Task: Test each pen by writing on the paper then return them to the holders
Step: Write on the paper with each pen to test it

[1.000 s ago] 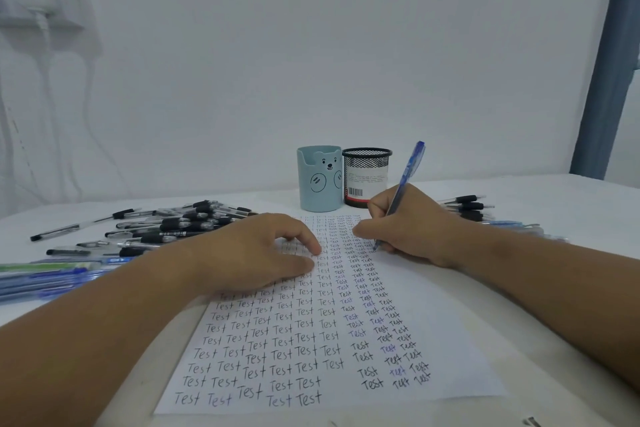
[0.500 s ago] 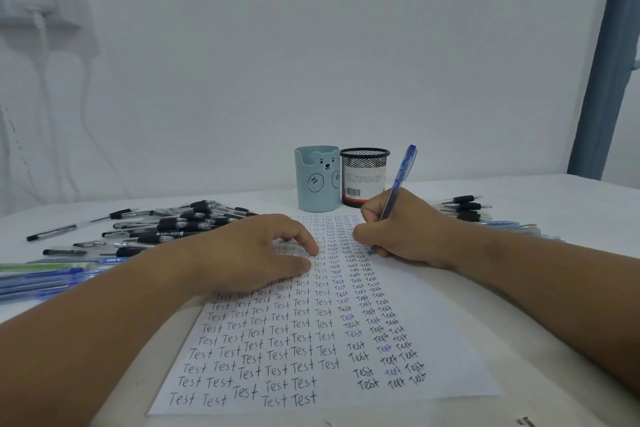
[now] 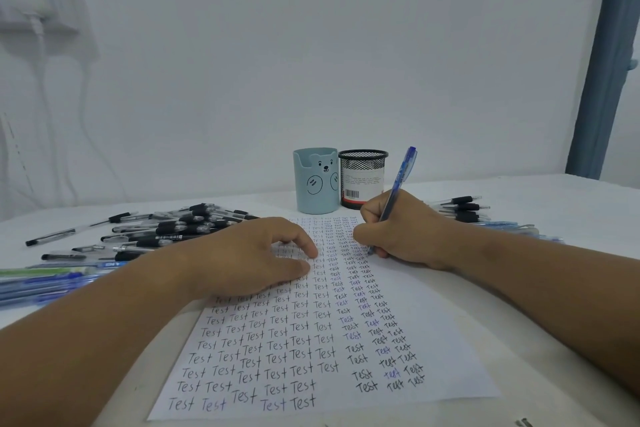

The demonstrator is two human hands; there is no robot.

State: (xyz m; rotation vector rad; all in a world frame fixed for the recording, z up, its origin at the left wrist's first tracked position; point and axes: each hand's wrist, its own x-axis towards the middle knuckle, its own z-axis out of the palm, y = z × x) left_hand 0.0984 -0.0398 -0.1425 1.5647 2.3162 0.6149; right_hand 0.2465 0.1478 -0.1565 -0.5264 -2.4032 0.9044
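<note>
A white table [image 3: 519,191] stands against a plain pale wall, with a white cable [image 3: 40,45] hanging down the wall at far left. On the left edge of the table lies a bundle of blue pens [image 3: 45,282], and just behind it a loose heap of black-grip pens [image 3: 166,230] spreads toward the middle. The left hand [image 3: 249,256] rests flat on the upper left part of the paper [image 3: 433,340], fingers relaxed and slightly spread, holding nothing. The sheet is filled with columns of the word "Test". Behind the paper's far edge stand two holders side by side and touching: a light blue cup with a bear face [image 3: 316,180] and, to its right, a black mesh cup [image 3: 362,178]. The right hand [image 3: 401,232] pinches a blue pen [image 3: 398,184] in a writing grip, its tip on the paper near the upper right columns and its cap end tilted up and away. Beyond that wrist lie a few more black-grip pens [image 3: 464,208]. A grey-blue post [image 3: 606,59] stands at far right.
</note>
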